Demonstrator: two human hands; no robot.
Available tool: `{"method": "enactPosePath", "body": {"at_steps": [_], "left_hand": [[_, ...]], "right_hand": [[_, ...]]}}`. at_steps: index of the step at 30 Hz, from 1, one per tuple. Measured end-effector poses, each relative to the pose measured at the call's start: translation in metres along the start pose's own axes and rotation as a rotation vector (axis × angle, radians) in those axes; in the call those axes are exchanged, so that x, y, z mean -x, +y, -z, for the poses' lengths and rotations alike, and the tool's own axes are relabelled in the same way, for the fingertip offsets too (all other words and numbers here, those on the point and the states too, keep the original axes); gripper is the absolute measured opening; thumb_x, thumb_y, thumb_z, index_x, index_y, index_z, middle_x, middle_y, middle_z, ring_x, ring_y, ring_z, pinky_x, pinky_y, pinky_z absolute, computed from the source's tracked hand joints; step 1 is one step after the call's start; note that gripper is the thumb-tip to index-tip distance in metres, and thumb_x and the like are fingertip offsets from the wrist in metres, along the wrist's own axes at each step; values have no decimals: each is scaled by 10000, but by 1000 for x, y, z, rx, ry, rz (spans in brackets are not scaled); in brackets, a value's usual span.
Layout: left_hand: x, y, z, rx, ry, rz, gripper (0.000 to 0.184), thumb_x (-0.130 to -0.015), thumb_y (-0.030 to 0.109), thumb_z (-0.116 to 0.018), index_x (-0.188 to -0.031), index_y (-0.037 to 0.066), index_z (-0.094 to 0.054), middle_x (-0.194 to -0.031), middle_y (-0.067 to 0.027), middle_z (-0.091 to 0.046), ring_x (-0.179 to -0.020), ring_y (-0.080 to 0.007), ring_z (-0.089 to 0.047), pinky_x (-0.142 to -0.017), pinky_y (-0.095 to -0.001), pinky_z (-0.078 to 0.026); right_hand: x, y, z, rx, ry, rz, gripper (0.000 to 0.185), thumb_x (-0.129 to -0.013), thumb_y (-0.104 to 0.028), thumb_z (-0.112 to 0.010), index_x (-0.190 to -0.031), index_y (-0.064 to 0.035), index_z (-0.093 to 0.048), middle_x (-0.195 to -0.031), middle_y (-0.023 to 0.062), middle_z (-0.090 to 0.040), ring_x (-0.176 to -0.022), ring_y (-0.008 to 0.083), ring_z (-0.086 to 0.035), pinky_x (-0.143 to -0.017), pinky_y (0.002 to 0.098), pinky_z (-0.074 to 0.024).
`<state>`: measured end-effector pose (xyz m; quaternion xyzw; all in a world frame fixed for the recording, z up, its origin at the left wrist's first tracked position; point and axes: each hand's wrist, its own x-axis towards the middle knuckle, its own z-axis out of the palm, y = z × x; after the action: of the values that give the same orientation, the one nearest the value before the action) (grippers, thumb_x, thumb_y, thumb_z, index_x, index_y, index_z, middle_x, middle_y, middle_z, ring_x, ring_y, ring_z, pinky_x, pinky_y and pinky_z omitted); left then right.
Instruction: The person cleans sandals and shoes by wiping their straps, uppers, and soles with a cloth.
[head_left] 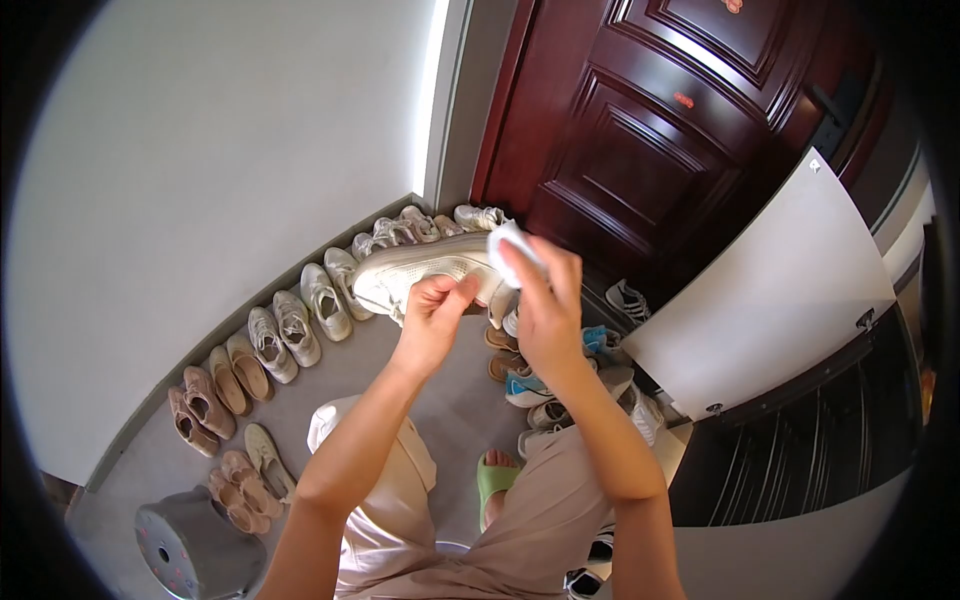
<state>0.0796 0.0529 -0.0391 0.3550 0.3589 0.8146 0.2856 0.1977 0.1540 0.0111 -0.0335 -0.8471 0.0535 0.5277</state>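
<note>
A cream sneaker (385, 278) is held up in front of me, turned on its side with its sole facing away and upward. My left hand (435, 322) is closed on it, thumb and fingers pinching the collar near the shoe's opening. At the heel end, my right hand (548, 312) grips a white cleaning pad (508, 248) against or very near the edge of the sole. Motion blurs the pad, so whether it is sponge or folded cloth does not show. The right fingers partly hide the heel.
A row of shoes (268, 345) lines the white wall; more shoes (528, 385) stand at the right. A shoe cabinet's flap (770, 290) hangs open beside the dark red door (640, 150). A grey stool (200, 545) stands at lower left, near pink sandals (245, 490).
</note>
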Motion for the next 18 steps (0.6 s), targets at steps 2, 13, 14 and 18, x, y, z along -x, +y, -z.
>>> {"method": "enactPosePath", "body": {"at_steps": [2,13,14,18], "left_hand": [[0,3,-1,-59,-12,3,221,-1023,118,-592,-893,1,-728,-832,-15,-723,-762,-64,-634,-734,-250,-523],[-2,-1,2,-37,-12,12,199,-1004,124,-619,-882,17,-735,-816,-27,-726,-745,-78,-649,-727,-259,-536],[-2,1,1,-37,-10,11,199,-1004,124,-619,-882,17,-735,-816,-27,-726,-745,-78,-649,-727,-259,-536],[-2,-4,1,27,22,52,212,-1004,119,-613,-841,36,-719,-812,-19,-720,-742,-77,-643,-722,-258,-531]], "right_hand": [[3,13,-1,-24,17,-84,515,-816,136,-574,-1292,-49,-641,-1250,158,-564,-1090,358,-543,-932,420,-476],[6,10,-4,-13,42,-40,527,-808,137,-584,-1289,-66,-651,-1240,154,-581,-1059,353,-561,-913,424,-486],[5,14,-2,-33,39,-100,540,-811,149,-567,-1303,-63,-639,-1245,159,-576,-1067,359,-558,-921,425,-483],[6,11,0,-119,44,-185,576,-820,165,-529,-1341,-65,-612,-1271,167,-557,-1111,371,-539,-966,430,-460]]}}
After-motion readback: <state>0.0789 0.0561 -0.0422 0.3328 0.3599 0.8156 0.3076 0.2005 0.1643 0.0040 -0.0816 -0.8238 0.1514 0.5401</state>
